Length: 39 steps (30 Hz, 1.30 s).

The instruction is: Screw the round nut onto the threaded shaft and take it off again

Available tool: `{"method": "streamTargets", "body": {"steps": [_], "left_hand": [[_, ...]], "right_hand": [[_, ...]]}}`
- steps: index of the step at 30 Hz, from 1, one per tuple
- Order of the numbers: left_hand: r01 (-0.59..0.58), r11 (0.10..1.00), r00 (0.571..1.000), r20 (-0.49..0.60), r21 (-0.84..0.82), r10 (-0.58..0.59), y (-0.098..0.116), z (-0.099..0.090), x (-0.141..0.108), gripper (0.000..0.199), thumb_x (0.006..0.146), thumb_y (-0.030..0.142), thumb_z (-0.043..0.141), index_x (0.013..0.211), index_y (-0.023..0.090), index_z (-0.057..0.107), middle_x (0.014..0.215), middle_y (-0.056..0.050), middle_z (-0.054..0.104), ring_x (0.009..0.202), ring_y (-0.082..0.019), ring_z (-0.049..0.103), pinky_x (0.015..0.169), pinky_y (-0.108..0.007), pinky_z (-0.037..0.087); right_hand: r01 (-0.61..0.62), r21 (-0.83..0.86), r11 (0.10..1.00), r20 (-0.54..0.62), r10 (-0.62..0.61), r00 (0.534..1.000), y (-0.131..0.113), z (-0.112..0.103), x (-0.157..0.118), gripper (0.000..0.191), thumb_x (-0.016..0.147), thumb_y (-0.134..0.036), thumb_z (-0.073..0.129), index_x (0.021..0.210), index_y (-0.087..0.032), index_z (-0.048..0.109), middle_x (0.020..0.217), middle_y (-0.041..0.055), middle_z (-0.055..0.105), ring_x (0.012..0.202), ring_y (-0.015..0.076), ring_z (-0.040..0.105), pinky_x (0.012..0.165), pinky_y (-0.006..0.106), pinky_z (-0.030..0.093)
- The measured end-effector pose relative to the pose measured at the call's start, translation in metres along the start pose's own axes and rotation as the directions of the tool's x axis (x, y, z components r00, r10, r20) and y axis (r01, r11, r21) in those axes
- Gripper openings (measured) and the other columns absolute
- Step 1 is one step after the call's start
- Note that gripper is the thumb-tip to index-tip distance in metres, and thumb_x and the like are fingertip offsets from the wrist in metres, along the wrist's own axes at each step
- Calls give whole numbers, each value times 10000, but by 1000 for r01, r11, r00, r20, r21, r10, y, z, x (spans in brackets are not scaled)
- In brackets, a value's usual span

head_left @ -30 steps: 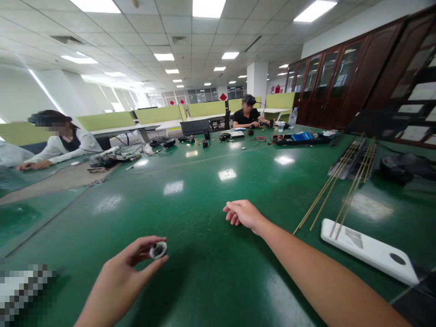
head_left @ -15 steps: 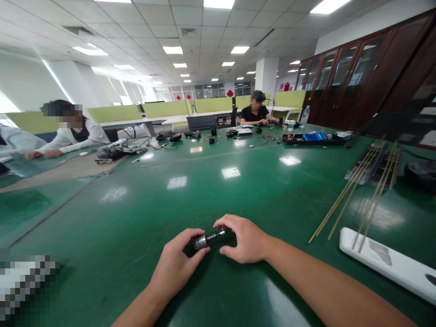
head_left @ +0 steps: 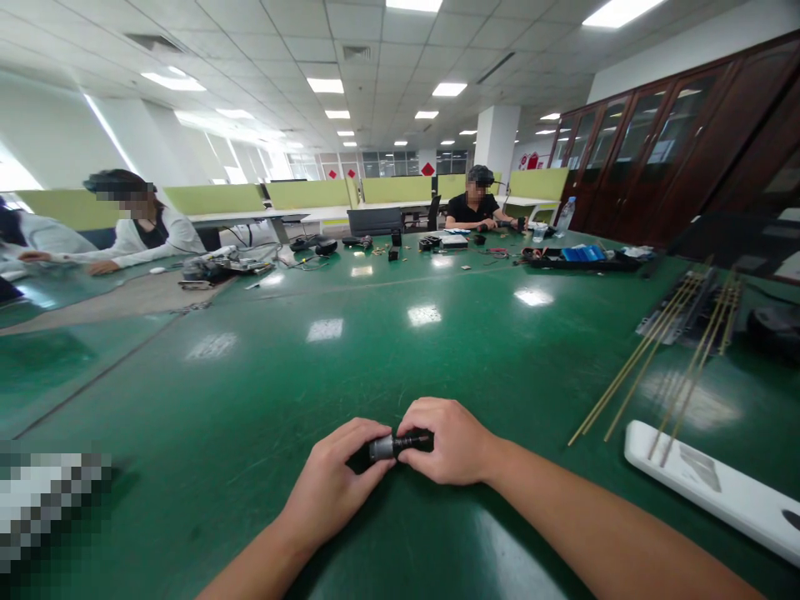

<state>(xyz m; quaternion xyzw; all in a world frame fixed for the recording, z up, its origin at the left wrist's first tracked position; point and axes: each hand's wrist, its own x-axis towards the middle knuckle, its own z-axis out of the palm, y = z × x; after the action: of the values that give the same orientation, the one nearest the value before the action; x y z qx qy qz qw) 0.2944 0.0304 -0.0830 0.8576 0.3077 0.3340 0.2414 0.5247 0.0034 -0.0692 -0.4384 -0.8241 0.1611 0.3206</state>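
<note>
A small silver-and-dark metal cylinder with a thin dark shaft (head_left: 381,448) is held just over the green table (head_left: 300,379), shaft pointing right. My left hand (head_left: 334,475) is closed around its thick silver body, thumb below and fingers above. From the other side, my right hand (head_left: 447,442) pinches the part near the base of the shaft between thumb and fingertips. The shaft's far end lies inside the curl of the right hand and is partly hidden. The fingertips of both hands almost meet.
Long thin brass-coloured rods (head_left: 637,358) lie at the right, partly over a white elongated case (head_left: 706,483). A pixelated object (head_left: 50,508) sits at the left edge. Farther back are a black tray with blue packs (head_left: 581,254), a bottle (head_left: 566,217) and two seated people.
My right hand has closed from an open pose beside the shaft onto the part near its base. The cylinder has moved slightly right and turned more level in my left hand.
</note>
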Motion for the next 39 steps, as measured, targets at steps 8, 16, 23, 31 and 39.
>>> {"method": "streamTargets", "body": {"steps": [8, 16, 23, 31, 39], "left_hand": [[27, 1000, 1000, -4, 11, -27, 0, 1, -1, 245, 866, 229, 680, 1106, 259, 645, 1042, -44, 671, 955, -210, 634, 852, -327, 520], [48, 998, 999, -4, 27, -48, 0, 0, -1, 244, 867, 266, 698, 1105, 281, 647, 1039, -26, 680, 951, -202, 641, 854, -320, 517], [36, 999, 999, -14, 19, -35, 0, -1, -1, 251, 867, 256, 697, 1111, 285, 642, 1048, -15, 677, 961, -193, 639, 867, -311, 509], [33, 999, 999, -13, 29, -32, -1, -2, -2, 269, 869, 239, 703, 1120, 305, 629, 1058, 11, 671, 971, -169, 631, 878, -295, 497], [22, 999, 999, -30, 24, -21, -3, -1, -2, 279, 865, 217, 703, 1123, 298, 632, 1052, 2, 668, 969, -177, 629, 871, -303, 499]], "right_hand": [[6, 30, 1000, 7, -6, 1000, 0, 1, 0, 162, 799, -266, 695, 955, -228, 719, 899, 49, 699, 867, 210, 639, 821, 314, 477], [14, 2, 1000, -1, -14, 1000, 0, 1, 0, 144, 824, -279, 681, 952, -222, 712, 890, 49, 696, 857, 206, 637, 808, 307, 475], [19, -11, 1000, 1, -19, 1000, 0, 0, 0, 137, 827, -285, 677, 943, -217, 707, 879, 47, 692, 842, 204, 633, 792, 307, 472], [9, -17, 1000, -7, -9, 1000, 0, -1, 0, 129, 820, -276, 687, 930, -214, 708, 859, 42, 686, 822, 194, 629, 775, 299, 469], [31, -37, 999, -28, -32, 999, 3, 2, 0, 132, 807, -266, 682, 918, -198, 701, 834, 31, 669, 793, 180, 613, 750, 295, 465]]}}
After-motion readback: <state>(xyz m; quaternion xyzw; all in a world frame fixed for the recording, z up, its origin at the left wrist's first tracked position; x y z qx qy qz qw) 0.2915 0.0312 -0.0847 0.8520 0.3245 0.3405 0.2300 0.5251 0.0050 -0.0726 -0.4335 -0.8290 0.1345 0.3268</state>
